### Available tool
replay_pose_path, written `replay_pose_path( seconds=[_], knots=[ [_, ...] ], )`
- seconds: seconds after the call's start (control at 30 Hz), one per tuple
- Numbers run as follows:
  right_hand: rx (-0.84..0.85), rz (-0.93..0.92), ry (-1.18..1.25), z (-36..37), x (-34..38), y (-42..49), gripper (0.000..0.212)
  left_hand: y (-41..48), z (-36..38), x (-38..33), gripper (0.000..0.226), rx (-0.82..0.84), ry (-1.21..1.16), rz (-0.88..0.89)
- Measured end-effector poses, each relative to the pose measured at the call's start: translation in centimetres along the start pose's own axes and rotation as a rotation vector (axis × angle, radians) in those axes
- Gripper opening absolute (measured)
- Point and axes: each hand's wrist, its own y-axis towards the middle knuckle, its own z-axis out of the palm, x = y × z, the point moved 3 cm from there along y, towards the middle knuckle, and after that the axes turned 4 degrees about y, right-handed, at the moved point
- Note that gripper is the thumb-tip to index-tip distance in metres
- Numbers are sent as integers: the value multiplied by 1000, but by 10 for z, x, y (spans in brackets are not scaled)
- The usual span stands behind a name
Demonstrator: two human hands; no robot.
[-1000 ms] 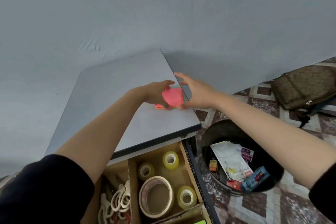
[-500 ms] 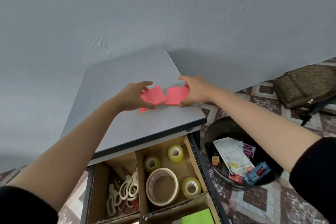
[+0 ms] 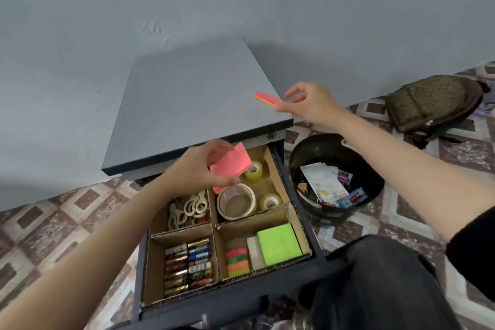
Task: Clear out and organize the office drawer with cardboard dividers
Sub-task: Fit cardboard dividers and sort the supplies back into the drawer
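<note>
The open drawer (image 3: 302, 228) is split by cardboard dividers (image 3: 213, 220) into four compartments. My left hand (image 3: 198, 169) holds a pink sticky-note pad (image 3: 231, 162) above the back right compartment, over the tape rolls (image 3: 235, 201). My right hand (image 3: 305, 103) pinches a second pink pad (image 3: 267, 98) just above the right front corner of the grey cabinet top (image 3: 192, 104). Scissors (image 3: 188, 207) lie back left, batteries (image 3: 187, 265) front left. The front right compartment holds a green sticky pad (image 3: 278, 244), a white block and striped page markers (image 3: 237, 261).
A black bin (image 3: 321, 147) with wrappers and papers stands on the tiled floor right of the drawer. A brown backpack (image 3: 431, 102) lies by the wall at the far right. My dark-trousered knee (image 3: 375, 284) is beside the drawer's front right corner.
Both hands lifted their pink pads off the cabinet top. My left hand came back and down over the drawer; my right hand drew to the top's right corner. The view tilted down.
</note>
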Motion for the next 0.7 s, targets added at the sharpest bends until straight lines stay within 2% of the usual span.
replay_pose_path(
  seconds=[0.1,0.17,0.3,0.47,0.7],
  knots=[
    [112,4,171,14,4,-36,34,-27,31,3,52,88,-77,3],
    [216,-22,188,32,4,-59,26,-37,49,7,44,119,-108,1],
    [365,-32,157,73,-12,-83,24,-45,85,16,47,206,-100,-25],
    [394,21,208,105,-38,-84,13,-44,125,24,55,318,-67,-43],
    [393,54,263,123,-54,-73,23,-36,166,24,58,207,39,-68]
  ],
)
